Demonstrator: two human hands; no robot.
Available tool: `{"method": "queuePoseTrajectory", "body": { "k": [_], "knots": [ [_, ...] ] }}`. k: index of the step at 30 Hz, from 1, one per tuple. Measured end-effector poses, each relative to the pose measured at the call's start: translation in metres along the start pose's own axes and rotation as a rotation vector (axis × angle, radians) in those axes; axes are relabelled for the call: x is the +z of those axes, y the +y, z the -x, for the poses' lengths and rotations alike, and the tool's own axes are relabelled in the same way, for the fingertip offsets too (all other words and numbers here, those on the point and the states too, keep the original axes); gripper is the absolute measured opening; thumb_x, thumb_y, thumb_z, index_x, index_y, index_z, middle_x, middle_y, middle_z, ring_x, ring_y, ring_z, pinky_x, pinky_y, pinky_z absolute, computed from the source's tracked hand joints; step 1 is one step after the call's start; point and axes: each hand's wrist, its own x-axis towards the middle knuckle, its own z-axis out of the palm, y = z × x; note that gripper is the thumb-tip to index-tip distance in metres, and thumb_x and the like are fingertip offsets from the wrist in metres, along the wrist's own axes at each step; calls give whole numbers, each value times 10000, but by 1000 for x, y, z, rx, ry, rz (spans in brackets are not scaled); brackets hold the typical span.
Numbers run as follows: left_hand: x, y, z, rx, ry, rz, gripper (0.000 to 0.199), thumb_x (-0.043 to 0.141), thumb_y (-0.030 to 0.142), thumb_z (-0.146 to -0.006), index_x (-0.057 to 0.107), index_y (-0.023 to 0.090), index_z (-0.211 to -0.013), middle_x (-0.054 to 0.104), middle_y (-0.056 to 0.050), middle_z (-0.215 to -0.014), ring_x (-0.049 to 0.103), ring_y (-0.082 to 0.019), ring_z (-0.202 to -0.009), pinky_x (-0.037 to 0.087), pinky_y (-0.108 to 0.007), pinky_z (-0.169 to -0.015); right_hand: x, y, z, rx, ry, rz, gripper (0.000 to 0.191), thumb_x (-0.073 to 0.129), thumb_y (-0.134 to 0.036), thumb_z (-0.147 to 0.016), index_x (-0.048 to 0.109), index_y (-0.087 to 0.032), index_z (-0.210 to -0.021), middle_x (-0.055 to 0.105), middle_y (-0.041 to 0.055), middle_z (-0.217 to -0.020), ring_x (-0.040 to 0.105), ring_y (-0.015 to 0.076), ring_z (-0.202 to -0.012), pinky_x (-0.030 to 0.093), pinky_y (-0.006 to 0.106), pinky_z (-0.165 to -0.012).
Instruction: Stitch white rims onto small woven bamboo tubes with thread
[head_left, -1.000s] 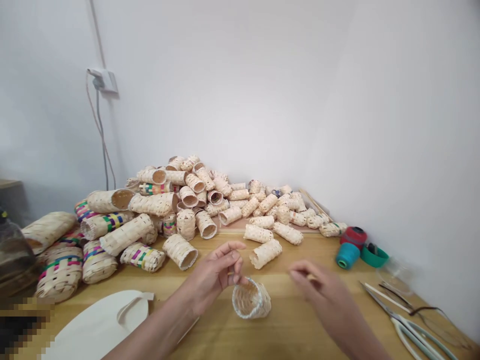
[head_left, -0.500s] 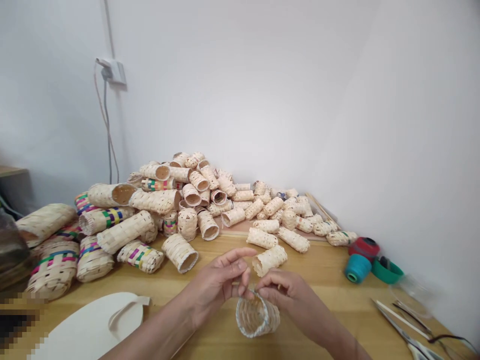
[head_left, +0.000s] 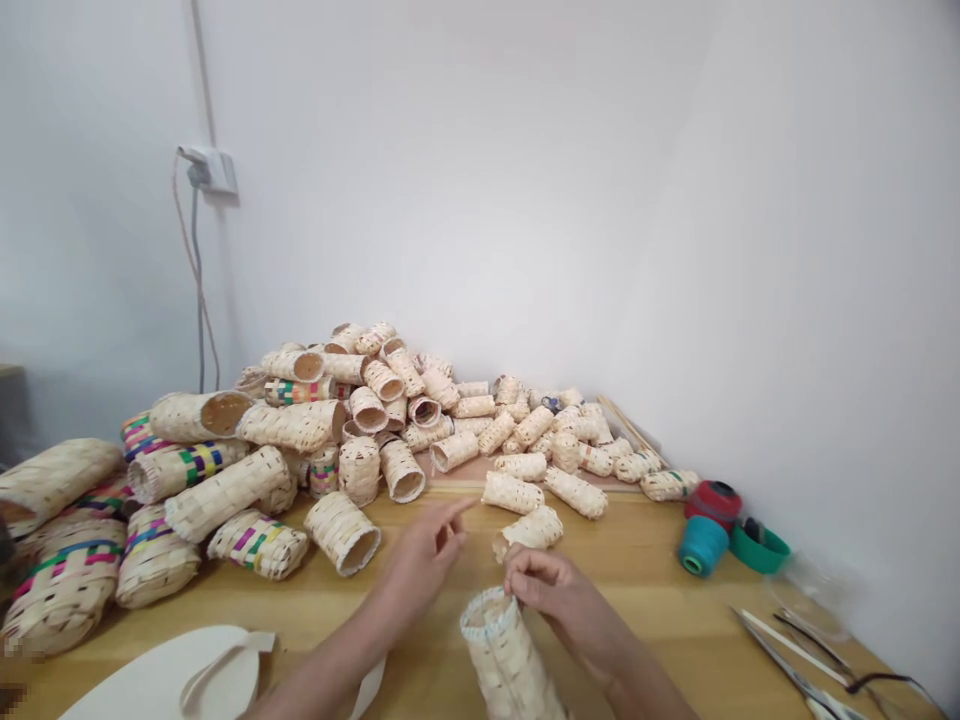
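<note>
A pale woven bamboo-strip tube basket [head_left: 506, 655] leans at the near middle of the table, its rim bound with light blue and white thread and its lower end cut off by the picture edge. At the right side of that rim, my right hand [head_left: 555, 595] is closed in a pinch. What lies between its fingertips is too small to make out. To the left of the basket and apart from it, my left hand [head_left: 424, 550] has its index finger stretched out and the other fingers loosely bent. It is slightly blurred, and I see nothing held in it.
Many woven tubes [head_left: 292, 425] are heaped along the wall, some with coloured strips. Spools of red [head_left: 712, 503] and blue thread [head_left: 703, 546] stand at right, near a green ring-shaped container [head_left: 761, 548]. Scissors [head_left: 795, 670] lie front right; a white flat sheet [head_left: 161, 680] lies front left.
My left hand has drawn away from the rim to the upper left. The basket has tipped from facing me to a more upright lean. The view has shifted slightly.
</note>
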Motion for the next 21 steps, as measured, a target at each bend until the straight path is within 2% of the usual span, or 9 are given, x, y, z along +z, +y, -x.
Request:
{"method": "queuePoseTrajectory", "body": {
  "k": [2, 4, 8, 13, 17, 21],
  "knots": [
    [-1, -3, 3, 202, 175, -210, 348, 596, 265, -797, 674, 245, -1136, 646, -72, -1011, 561, -243, -924, 449, -378, -842, -2, 17, -3, -14, 41, -57, 327, 722, -479, -775, 638, -173, -698, 496, -19, -699, 417, 120, -667, 319, 241, -647],
    [1, 1, 10, 264, 205, -269, 277, 555, 289, -840, 684, 245, -1081, 638, -84, -1091, 549, -265, -1034, 417, -403, -919, -2, 33, -4, -23, 71, -121, 327, 703, -480, -794, 613, -177, -707, 480, -23, -691, 410, 121, -666, 322, 242, -652],
    [17, 14, 22, 185, 63, -233, 103, 650, 296, -775, 708, 216, -804, 657, -66, -919, 576, -260, -962, 428, -362, -870, -1, 47, -3, -43, 93, -201, 313, 717, -448, -789, 594, -176, -694, 474, -20, -689, 424, 136, -696, 341, 259, -690],
    [38, 18, 20, 71, -40, -110, 59, 687, 240, -709, 689, 184, -690, 629, -43, -794, 569, -217, -823, 422, -322, -816, -2, 46, -1, -79, 101, -240, 302, 744, -423, -768, 620, -170, -661, 506, -11, -705, 441, 143, -710, 348, 262, -699],
    [45, 16, 16, 97, -17, -30, 121, 674, 240, -704, 632, 177, -609, 605, -36, -762, 558, -205, -789, 418, -304, -768, 0, 43, 0, -79, 123, -291, 290, 769, -399, -744, 633, -165, -642, 517, -14, -681, 445, 136, -688, 351, 255, -680],
    [40, 16, 18, 158, 72, 39, 120, 665, 247, -721, 608, 189, -633, 623, -32, -787, 575, -206, -824, 426, -302, -790, 2, 41, 0, -44, 172, -383, 284, 795, -410, -708, 647, -172, -663, 514, -30, -644, 443, 116, -636, 360, 239, -644]
  ]
}}
